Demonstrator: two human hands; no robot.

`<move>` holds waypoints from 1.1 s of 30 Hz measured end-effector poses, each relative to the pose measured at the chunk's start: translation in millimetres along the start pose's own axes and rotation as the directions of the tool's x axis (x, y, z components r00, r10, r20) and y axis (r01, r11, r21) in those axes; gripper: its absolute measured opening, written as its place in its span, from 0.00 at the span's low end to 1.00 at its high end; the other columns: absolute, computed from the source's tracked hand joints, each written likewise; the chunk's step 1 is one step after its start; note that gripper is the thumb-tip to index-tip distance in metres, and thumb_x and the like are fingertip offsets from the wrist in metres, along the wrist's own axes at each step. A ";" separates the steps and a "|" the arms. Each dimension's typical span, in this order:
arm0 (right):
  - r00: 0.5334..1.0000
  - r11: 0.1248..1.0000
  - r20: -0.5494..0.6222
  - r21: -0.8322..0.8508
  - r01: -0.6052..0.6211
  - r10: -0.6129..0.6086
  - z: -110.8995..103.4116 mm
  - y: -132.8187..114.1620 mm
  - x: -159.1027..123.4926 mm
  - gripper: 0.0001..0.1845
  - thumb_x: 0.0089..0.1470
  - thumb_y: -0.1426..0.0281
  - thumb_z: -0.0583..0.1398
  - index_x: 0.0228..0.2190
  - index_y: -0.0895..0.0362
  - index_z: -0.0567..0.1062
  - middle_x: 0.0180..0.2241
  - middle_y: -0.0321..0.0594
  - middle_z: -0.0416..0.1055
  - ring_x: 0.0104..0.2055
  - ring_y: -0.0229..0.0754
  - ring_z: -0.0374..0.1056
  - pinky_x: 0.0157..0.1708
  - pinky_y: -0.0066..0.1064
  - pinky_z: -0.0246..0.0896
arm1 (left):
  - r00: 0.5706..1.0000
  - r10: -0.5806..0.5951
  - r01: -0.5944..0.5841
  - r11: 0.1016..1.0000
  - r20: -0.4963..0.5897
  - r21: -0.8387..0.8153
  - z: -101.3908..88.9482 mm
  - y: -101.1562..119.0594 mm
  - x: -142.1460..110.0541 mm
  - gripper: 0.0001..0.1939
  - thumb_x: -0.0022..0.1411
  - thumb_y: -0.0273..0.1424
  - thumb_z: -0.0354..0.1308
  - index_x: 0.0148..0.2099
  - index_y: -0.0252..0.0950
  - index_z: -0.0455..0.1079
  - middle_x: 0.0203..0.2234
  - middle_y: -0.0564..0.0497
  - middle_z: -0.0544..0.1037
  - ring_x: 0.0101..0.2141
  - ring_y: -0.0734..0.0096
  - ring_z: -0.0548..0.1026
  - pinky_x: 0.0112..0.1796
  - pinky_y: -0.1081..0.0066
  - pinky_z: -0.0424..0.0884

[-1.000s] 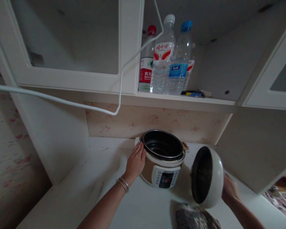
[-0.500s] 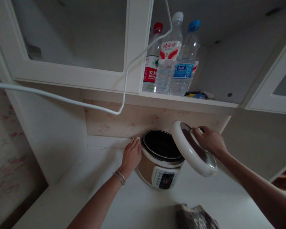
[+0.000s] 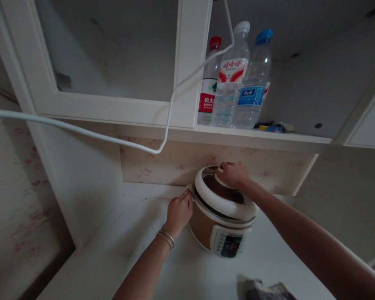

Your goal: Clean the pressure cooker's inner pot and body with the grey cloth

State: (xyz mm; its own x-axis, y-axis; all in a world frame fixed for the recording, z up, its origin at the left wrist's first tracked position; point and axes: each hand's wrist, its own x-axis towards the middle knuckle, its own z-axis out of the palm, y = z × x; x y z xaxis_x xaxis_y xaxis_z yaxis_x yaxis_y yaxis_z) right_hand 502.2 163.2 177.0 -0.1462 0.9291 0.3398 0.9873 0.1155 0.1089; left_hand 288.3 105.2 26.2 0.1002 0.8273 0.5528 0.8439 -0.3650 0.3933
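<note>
The right hand [image 3: 233,174] covers the lid [image 3: 223,196] handle, so the grip itself cannot be seen. The cooker [image 3: 220,225] hides the left hand's [image 3: 178,211] fingertips — contact at the rim is unclear. The panel [image 3: 229,246] buttons are too small to read. The cloth [image 3: 265,289] is cut off by the bottom edge — as is the cable [image 3: 81,131] at the left and top.

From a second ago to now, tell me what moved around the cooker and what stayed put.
The right hand carried the lid from low at the right, up and leftward, and set it on the cooker, where it now grips the lid's top. The left hand stayed against the cooker's left side. The bottles on the shelf, the white cable and the cloth did not move.
</note>
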 end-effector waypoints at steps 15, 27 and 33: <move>0.993 0.993 0.091 -0.085 0.086 -0.078 24.8 -0.6 8.5 0.27 0.64 0.56 0.46 0.49 0.59 0.75 0.50 0.55 0.74 0.48 0.56 0.73 0.45 0.42 0.64 | 1.000 -0.001 0.000 0.999 -0.022 -0.032 7.9 -5.3 -0.3 0.19 0.73 0.31 0.43 0.57 0.42 0.72 0.58 0.50 0.72 0.51 0.63 0.77 0.55 0.61 0.72; 0.983 0.983 0.092 -0.080 0.167 -0.160 33.9 -1.0 6.6 0.25 0.64 0.56 0.47 0.49 0.57 0.73 0.49 0.52 0.74 0.47 0.55 0.73 0.44 0.40 0.64 | 1.000 -0.008 0.008 1.000 0.008 0.014 0.8 1.0 -1.7 0.20 0.73 0.31 0.42 0.58 0.40 0.71 0.60 0.50 0.70 0.51 0.61 0.77 0.52 0.60 0.74; 0.975 0.974 0.086 -0.082 0.210 -0.203 38.3 3.1 7.3 0.25 0.66 0.57 0.46 0.50 0.60 0.72 0.50 0.55 0.73 0.47 0.52 0.73 0.45 0.38 0.63 | 1.000 -0.023 0.023 0.999 0.010 0.030 3.9 0.1 -2.7 0.20 0.74 0.31 0.42 0.59 0.41 0.70 0.60 0.50 0.69 0.50 0.61 0.78 0.51 0.61 0.75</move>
State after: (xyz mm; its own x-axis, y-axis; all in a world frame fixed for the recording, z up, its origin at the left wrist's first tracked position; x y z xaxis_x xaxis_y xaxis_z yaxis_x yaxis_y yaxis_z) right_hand 506.6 183.8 144.0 -0.3375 0.9129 0.2294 0.9262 0.2786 0.2541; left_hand 290.1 104.6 21.8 0.0861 0.8396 0.5364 0.8616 -0.3331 0.3831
